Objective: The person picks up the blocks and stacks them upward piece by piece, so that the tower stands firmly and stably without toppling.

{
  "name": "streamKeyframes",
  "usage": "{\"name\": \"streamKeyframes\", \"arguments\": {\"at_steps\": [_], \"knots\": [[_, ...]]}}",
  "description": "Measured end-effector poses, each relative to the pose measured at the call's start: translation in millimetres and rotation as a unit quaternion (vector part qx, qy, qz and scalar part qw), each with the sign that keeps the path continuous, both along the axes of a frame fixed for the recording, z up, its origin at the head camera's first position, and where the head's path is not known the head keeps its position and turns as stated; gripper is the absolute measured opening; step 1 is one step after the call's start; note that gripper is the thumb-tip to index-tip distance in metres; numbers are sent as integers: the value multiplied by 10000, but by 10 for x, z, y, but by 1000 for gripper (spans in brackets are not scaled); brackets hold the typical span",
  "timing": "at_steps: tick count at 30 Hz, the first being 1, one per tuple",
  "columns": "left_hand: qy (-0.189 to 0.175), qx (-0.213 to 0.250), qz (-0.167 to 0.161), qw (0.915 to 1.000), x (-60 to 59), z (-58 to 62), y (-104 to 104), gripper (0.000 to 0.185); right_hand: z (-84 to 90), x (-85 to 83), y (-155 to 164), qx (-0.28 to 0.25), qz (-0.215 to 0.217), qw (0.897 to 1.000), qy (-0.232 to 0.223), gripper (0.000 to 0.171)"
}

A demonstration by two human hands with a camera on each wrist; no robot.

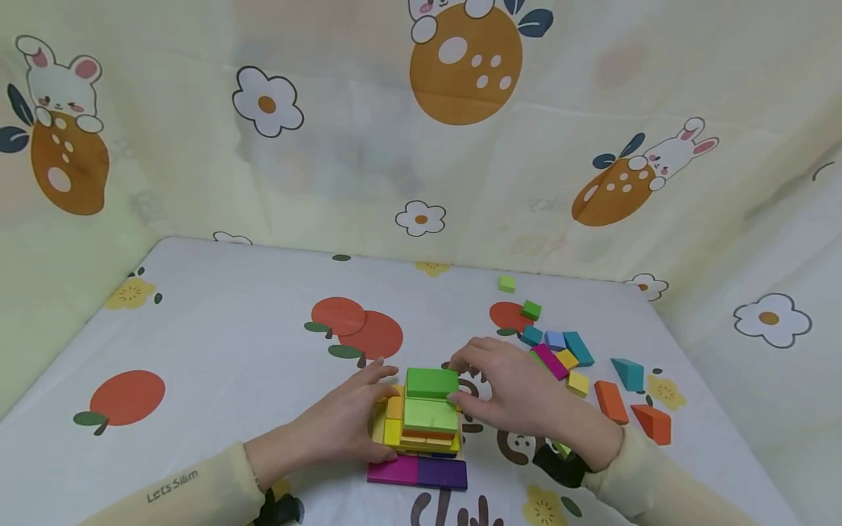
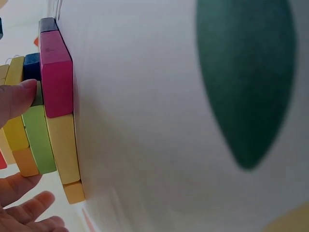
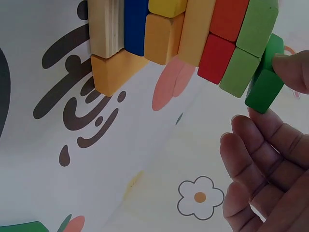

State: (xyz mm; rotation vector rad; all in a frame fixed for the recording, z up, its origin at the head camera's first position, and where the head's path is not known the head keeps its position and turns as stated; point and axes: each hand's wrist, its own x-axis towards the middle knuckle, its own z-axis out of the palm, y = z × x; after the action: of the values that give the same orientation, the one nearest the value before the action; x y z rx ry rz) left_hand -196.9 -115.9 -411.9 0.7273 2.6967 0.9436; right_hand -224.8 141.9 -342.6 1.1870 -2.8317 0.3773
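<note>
A stack of coloured blocks (image 1: 421, 427) stands at lower centre of the head view on the cloth-covered surface (image 1: 230, 351). Its base layer includes a magenta block (image 1: 392, 470) and a purple block (image 1: 442, 473) side by side; yellow, orange and light green layers rise above them.

The right hand (image 1: 509, 391) pinches the dark green block (image 1: 431, 383) at its right end, thumb and a fingertip on it, the other fingers relaxed. The block rests on top of the stack, at its far side, so the grip appears to serve alignment. In the right wrist view this dark green block (image 3: 265, 82) sits at upper right against the light green layer.

The left hand (image 1: 351, 424) lies against the stack's left side, fingers extended, thumb (image 2: 17, 99) touching the edge of the layers; this appears to brace the stack.

Loose blocks (image 1: 566, 358) lie scattered at right of the head view, well apart from the stack. No container is visible; all blocks rest directly on the surface.
</note>
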Motion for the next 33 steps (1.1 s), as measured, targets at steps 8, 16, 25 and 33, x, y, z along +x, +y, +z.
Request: {"name": "streamKeyframes", "arguments": {"at_steps": [8,16,25,33], "knots": [[41,-18,-14,10000,-9,-6,1,67,-8,18,-1,-13,-56,9998,-207,26],[64,-12,-14,10000,-8,-4,-3,67,-10,17,-4,50,-114,9993,-364,28],[64,-21,-21,10000,-8,-2,1,68,-11,31,10,35,-75,9993,-357,28],[44,-64,15,10000,-6,-3,4,68,-6,33,12,53,-124,9988,-463,29]]}}
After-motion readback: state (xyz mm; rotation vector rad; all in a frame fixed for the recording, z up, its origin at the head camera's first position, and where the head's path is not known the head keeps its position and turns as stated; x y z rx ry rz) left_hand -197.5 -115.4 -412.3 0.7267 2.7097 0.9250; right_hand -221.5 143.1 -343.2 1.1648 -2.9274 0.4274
